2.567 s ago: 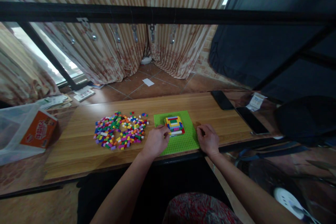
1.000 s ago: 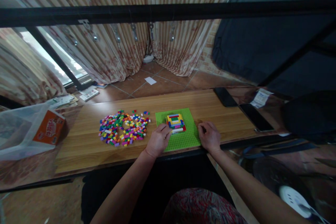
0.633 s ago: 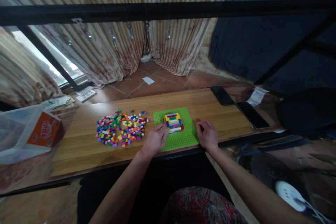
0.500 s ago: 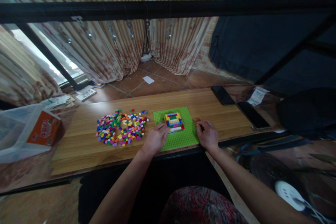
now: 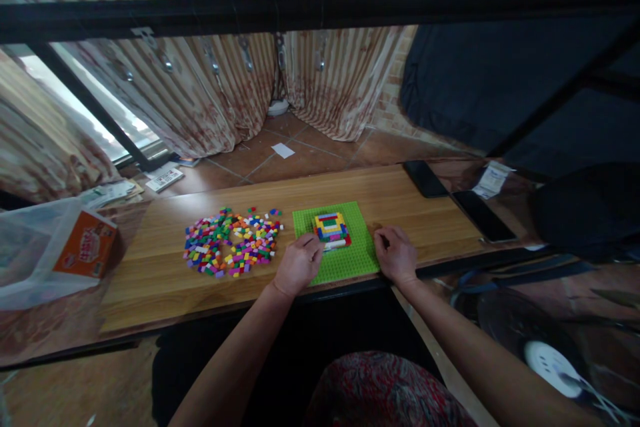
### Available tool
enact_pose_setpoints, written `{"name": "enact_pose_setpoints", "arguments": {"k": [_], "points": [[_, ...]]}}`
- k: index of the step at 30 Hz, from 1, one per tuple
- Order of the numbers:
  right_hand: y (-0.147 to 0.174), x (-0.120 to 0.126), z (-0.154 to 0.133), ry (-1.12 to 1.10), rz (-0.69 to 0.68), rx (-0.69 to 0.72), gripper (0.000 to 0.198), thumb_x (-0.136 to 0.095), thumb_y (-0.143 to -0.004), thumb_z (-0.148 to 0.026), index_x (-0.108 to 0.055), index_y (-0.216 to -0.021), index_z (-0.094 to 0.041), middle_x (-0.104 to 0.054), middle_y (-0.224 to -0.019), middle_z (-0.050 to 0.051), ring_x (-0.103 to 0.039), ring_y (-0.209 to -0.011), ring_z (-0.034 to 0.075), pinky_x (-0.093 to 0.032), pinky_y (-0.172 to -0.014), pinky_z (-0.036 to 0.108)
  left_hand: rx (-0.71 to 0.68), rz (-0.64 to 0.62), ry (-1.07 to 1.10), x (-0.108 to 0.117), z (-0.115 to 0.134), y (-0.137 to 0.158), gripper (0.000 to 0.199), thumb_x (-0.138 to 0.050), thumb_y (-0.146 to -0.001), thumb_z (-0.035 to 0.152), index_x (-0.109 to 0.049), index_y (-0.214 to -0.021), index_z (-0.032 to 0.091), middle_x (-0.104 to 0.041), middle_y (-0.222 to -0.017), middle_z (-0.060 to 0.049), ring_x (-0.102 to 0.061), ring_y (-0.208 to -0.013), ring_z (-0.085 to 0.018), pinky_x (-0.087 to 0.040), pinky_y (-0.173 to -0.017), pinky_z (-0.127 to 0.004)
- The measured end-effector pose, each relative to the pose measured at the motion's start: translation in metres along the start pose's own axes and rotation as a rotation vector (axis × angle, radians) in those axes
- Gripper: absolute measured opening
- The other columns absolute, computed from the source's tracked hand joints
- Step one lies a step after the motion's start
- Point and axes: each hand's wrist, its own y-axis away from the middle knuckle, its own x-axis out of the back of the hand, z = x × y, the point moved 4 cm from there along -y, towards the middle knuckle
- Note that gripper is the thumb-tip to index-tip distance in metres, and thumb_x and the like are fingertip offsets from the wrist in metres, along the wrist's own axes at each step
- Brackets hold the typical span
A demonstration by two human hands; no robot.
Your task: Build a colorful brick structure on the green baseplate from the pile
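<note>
A green baseplate [image 5: 350, 260] lies near the front edge of the wooden table [image 5: 150, 280]. On it stands a small block build [image 5: 331, 227] in yellow, blue, red and green layers, with a white brick [image 5: 334, 245] at its near side. My left hand [image 5: 297, 265] rests on the plate's left part, its fingertips at the white brick. My right hand [image 5: 396, 256] lies curled on the plate's right edge and holds nothing I can see. A heap of small loose bricks [image 5: 231, 250] in many colours lies to the left of the plate.
Two dark phones [image 5: 453, 197] lie at the table's right end beside a paper slip [image 5: 491, 180]. A clear bag with an orange box [image 5: 85, 245] sits at the left. A black bar [image 5: 320, 10] crosses overhead. A fan [image 5: 550, 353] stands on the floor to the right.
Both hands stay in place at the baseplate. Only the camera has shifted a little.
</note>
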Motion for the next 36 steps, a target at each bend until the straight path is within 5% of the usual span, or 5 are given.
{"name": "enact_pose_setpoints", "arguments": {"k": [10,20,24,30,36], "points": [[0.000,-0.002,0.001,0.002,-0.017,-0.017,0.026,-0.044,-0.089,-0.032,-0.065,-0.080,-0.020,-0.065,-0.089,0.008,-0.059,-0.086,0.020,-0.044,-0.076,0.030,0.108,0.021,0.032,-0.001,0.000,0.001,0.019,-0.051,-0.088,0.015,-0.062,-0.073,0.018,-0.063,-0.084,-0.005,-0.060,-0.079,-0.014,-0.048,-0.074,-0.025],[-0.020,0.010,-0.001,-0.242,-0.063,-0.143,0.036,-0.048,-0.086,-0.044,-0.068,-0.082,-0.014,-0.067,-0.081,0.011,-0.061,-0.075,0.022,-0.047,-0.071,0.034,0.204,0.112,0.143,0.020,-0.002,0.006,0.026,-0.054,-0.082,0.010,-0.067,-0.102,0.021,-0.067,-0.086,-0.003,-0.063,-0.077,-0.014,-0.049,-0.072,-0.025],[-0.043,0.010,-0.068,-0.386,-0.108,0.002,0.031,-0.052,-0.086,-0.042,-0.070,-0.083,-0.015,-0.067,-0.082,0.008,-0.059,-0.070,0.018,-0.046,-0.066,0.030,0.274,0.390,0.116,0.067,-0.024,0.004,0.026,-0.050,-0.082,0.010,-0.068,-0.098,0.019,-0.068,-0.083,-0.004,-0.062,-0.074,-0.015,-0.049,-0.072,-0.027],[-0.052,-0.050,-0.212,-0.347,-0.581,0.450,0.021,-0.053,-0.088,-0.020,-0.073,-0.093,-0.021,-0.067,-0.092,0.005,-0.060,-0.087,0.016,-0.045,-0.080,0.028,0.558,0.904,0.335,0.134,-0.081,0.024,0.022,-0.056,-0.078,0.019,-0.069,-0.095,0.014,-0.070,-0.081,-0.005,-0.062,-0.069,-0.014,-0.049,-0.068,-0.026],[-0.057,-0.111,-0.256,0.030,-0.823,0.636,0.023,-0.058,-0.085,-0.019,-0.072,-0.103,-0.021,-0.063,-0.103,0.008,-0.056,-0.101,0.021,-0.040,-0.088,0.030,0.639,1.023,0.509,0.150,-0.095,0.038,0.022,-0.058,-0.071,0.019,-0.071,-0.089,0.013,-0.069,-0.074,-0.003,-0.061,-0.066,-0.013,-0.048,-0.064,-0.024]]}}
